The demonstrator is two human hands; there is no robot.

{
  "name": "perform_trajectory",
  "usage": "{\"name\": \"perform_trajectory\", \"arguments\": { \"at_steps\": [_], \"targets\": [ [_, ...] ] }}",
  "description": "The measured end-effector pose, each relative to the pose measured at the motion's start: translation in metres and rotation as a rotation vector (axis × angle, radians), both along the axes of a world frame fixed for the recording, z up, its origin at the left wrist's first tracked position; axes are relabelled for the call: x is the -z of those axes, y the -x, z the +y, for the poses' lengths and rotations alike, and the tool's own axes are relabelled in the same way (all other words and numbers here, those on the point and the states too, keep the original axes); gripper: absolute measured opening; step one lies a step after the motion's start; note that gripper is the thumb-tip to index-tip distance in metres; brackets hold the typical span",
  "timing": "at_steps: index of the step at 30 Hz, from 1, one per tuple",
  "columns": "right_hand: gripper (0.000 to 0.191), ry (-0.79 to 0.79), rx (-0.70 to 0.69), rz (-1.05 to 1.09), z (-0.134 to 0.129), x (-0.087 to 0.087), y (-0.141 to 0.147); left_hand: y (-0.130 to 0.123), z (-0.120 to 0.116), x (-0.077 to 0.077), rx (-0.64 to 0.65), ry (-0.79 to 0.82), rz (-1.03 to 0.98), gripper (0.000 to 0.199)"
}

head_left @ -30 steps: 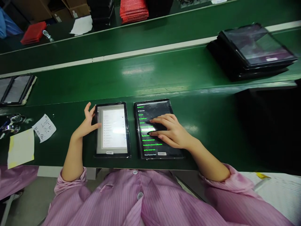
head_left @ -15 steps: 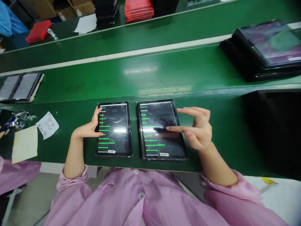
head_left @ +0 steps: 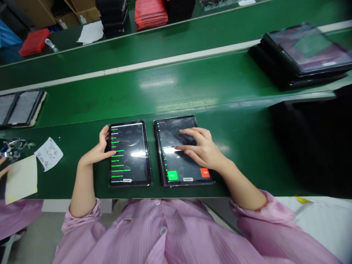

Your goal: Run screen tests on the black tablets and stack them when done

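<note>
Two dark tablets lie side by side on the green bench. The left tablet [head_left: 131, 161] shows a list of green text lines. My left hand [head_left: 99, 148] is at its left edge, with the thumb over the screen's edge and the fingers spread from it along the side. On the right tablet [head_left: 178, 130] the screen is dark, with a green box at the lower left and a red box at the lower right. Over this screen hovers or rests my right hand [head_left: 200, 146], fingers apart and holding nothing; contact with the glass cannot be told.
Stacked tablets [head_left: 305, 55] stand at the back right, above a large black object [head_left: 310, 146]. At left are a handwritten note [head_left: 48, 154], a yellowish sheet [head_left: 22, 179], a dark case [head_left: 23, 107] and a co-worker's hand [head_left: 3, 167]. Red packets [head_left: 150, 14] sit on the far bench.
My right hand has moved left, further over the right tablet. That tablet's text list has given way to a mostly dark screen with green and red boxes. The whole view has shifted slightly.
</note>
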State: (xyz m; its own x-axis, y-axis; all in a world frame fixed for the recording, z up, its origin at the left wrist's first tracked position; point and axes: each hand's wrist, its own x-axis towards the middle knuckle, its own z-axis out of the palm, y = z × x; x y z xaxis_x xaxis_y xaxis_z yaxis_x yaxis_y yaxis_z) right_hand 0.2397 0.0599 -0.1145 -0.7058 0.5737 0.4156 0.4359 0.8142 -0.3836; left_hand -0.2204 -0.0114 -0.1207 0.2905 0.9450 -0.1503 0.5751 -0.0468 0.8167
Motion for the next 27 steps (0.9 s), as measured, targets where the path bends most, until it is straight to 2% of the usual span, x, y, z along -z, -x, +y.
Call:
{"name": "perform_trajectory", "arguments": {
  "at_steps": [4,7,10,14,16,18,20,23,25,27],
  "targets": [
    [0.044,0.015,-0.069,-0.006,-0.002,-0.002,0.003,-0.002,0.0,-0.001,-0.026,0.006,0.052,0.113],
    [0.039,-0.003,-0.034,-0.04,-0.003,-0.003,0.004,-0.002,0.0,0.001,-0.002,-0.007,0.056,0.119],
    [0.038,-0.048,0.077,-0.019,-0.002,-0.003,0.002,-0.001,-0.001,0.006,-0.026,-0.026,0.047,0.12],
    [0.048,-0.03,0.31,0.247,0.017,0.009,-0.007,0.001,0.006,0.01,-0.091,0.013,0.028,0.118],
    [0.054,0.019,0.429,0.393,0.036,0.024,-0.008,-0.003,0.018,0.004,-0.187,0.044,0.025,0.103],
    [0.06,0.105,0.498,0.497,0.059,0.041,-0.007,-0.014,0.033,-0.009,-0.254,0.002,0.107,0.088],
    [0.064,0.209,0.527,0.551,0.078,0.054,-0.004,-0.036,0.049,-0.025,-0.198,-0.084,0.245,0.081],
    [0.069,0.253,0.493,0.53,0.093,0.061,0.001,-0.082,0.064,-0.045,0.019,-0.146,0.352,0.08],
    [0.07,0.233,0.428,0.465,0.092,0.059,0.001,-0.109,0.064,-0.05,0.117,-0.174,0.37,0.08],
    [0.07,0.235,0.375,0.419,0.087,0.055,0.0,-0.125,0.058,-0.05,0.196,-0.213,0.395,0.082]
  ]
}}
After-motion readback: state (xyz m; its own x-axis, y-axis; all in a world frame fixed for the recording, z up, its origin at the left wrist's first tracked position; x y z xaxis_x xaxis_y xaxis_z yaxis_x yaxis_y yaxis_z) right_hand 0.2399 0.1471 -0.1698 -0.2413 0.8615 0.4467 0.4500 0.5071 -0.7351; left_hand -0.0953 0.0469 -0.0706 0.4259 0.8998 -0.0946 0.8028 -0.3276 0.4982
